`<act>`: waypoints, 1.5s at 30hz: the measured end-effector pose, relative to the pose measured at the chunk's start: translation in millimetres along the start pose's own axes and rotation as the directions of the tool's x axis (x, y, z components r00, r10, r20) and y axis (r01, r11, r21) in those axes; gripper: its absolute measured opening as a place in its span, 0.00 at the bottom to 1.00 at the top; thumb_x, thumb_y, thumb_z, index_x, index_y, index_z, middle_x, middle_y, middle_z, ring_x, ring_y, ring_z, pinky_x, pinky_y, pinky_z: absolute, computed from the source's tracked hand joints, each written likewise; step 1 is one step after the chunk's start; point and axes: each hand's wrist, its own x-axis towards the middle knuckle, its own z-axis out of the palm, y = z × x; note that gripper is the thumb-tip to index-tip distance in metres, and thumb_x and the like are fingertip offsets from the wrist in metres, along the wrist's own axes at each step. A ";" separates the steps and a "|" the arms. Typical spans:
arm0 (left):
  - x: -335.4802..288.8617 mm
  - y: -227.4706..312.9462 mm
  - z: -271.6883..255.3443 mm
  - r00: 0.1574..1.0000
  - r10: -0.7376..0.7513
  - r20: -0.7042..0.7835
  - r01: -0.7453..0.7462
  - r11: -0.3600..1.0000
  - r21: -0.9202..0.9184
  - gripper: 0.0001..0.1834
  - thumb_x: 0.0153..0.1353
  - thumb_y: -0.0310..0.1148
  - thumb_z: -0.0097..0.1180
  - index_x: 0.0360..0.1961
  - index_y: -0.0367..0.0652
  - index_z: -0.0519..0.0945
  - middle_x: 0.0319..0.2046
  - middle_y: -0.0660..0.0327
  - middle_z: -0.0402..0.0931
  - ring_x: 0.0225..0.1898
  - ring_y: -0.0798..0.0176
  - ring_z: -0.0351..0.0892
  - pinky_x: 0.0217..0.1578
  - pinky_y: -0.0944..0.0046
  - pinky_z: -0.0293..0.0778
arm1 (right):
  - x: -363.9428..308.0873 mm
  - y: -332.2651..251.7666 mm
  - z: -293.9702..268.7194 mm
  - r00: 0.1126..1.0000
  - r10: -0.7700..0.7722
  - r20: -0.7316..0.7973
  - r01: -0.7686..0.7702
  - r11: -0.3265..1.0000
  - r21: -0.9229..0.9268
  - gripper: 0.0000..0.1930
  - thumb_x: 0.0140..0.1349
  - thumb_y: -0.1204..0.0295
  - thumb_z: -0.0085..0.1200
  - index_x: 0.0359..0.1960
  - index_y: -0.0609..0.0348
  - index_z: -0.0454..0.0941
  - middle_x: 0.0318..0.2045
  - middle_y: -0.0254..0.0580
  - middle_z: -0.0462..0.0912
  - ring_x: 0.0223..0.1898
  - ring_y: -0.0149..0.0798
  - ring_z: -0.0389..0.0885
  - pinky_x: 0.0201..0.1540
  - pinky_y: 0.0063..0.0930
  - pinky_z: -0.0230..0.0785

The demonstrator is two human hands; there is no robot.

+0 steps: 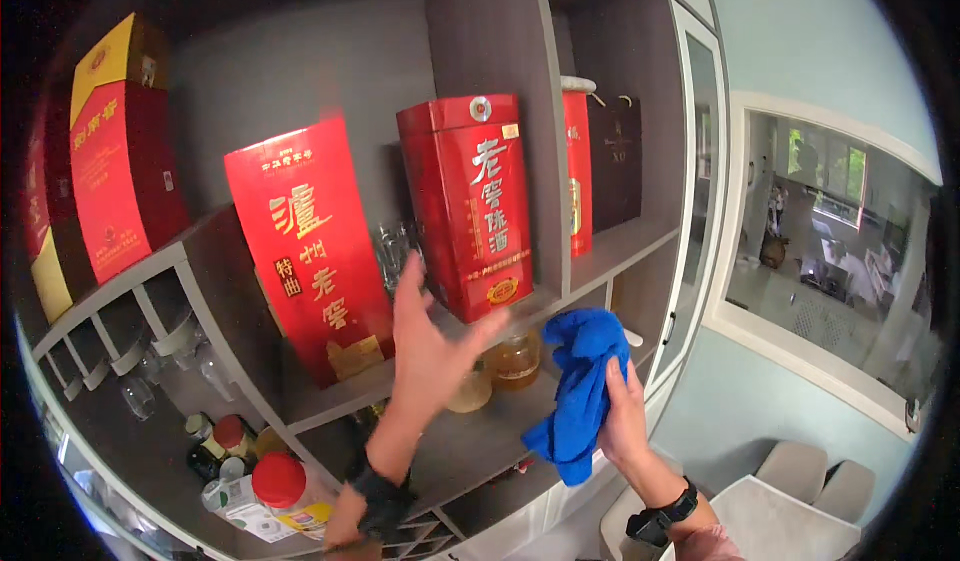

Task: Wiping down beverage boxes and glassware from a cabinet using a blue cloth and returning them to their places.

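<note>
My left hand (432, 346) is raised before the upper shelf with its fingers spread, slightly blurred, and nothing in it. Just beyond it stand a tall red liquor box (310, 246) on the left and a wider red liquor box (468, 201) on the right. Between those two boxes are some clear glasses (398, 246), partly hidden by my fingers. On the right, in front of the cabinet, my right hand (624, 416) grips a bunched blue cloth (578, 391) that hangs down from it.
More boxes, red and yellow (115, 161), fill the far left shelf. Below are jars (515, 361), a red-lidded container (280, 481) and hanging stemmed glasses (140, 396). A grey divider (555, 131) separates the compartments. Chairs (795, 471) and a table (780, 521) stand lower right.
</note>
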 end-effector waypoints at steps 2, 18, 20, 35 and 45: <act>43.9 -8.4 16.3 0.996 -0.070 -0.061 0.065 0.995 -0.071 0.63 0.35 0.49 0.71 0.60 0.21 0.45 0.58 0.37 0.53 0.61 0.50 0.57 0.59 0.57 0.56 | 18.6 -8.4 -5.3 1.000 0.000 0.006 0.000 1.000 0.016 0.17 0.66 0.61 0.43 0.51 0.57 0.66 0.39 0.35 0.76 0.37 0.28 0.76 0.39 0.24 0.71; 140.1 -67.8 44.3 0.955 -0.292 0.054 0.294 0.898 -0.327 0.71 0.34 0.49 0.72 0.63 0.31 0.29 0.60 0.43 0.52 0.61 0.53 0.57 0.58 0.57 0.57 | 57.9 -3.2 -20.1 0.985 0.169 0.046 -0.169 0.985 0.014 0.14 0.64 0.61 0.46 0.45 0.55 0.71 0.28 0.29 0.76 0.25 0.23 0.73 0.27 0.18 0.69; 139.1 -65.3 45.5 0.968 -0.233 0.095 0.251 0.879 -0.405 0.70 0.34 0.48 0.72 0.63 0.31 0.29 0.60 0.43 0.51 0.61 0.53 0.56 0.58 0.58 0.57 | 62.7 -6.5 -22.2 0.982 0.168 0.081 -0.170 0.985 0.021 0.14 0.64 0.62 0.46 0.45 0.55 0.71 0.29 0.30 0.76 0.25 0.22 0.73 0.27 0.18 0.69; 104.5 -20.4 35.4 0.982 -0.141 0.126 0.187 0.826 -0.532 0.65 0.40 0.41 0.68 0.64 0.38 0.27 0.63 0.46 0.46 0.59 0.50 0.58 0.58 0.57 0.56 | 143.4 -11.6 30.9 0.976 -0.126 0.179 0.144 0.986 -0.089 0.18 0.64 0.61 0.45 0.51 0.59 0.68 0.35 0.30 0.74 0.32 0.22 0.70 0.35 0.18 0.65; 70.0 7.5 47.4 0.994 0.107 0.004 -0.078 0.751 -0.655 0.58 0.35 0.30 0.67 0.65 0.42 0.42 0.52 0.52 0.61 0.53 0.54 0.66 0.54 0.55 0.63 | 104.0 -25.4 46.5 0.923 -0.382 0.050 0.383 0.924 -0.017 0.22 0.63 0.63 0.49 0.55 0.61 0.64 0.44 0.35 0.74 0.43 0.25 0.69 0.47 0.21 0.63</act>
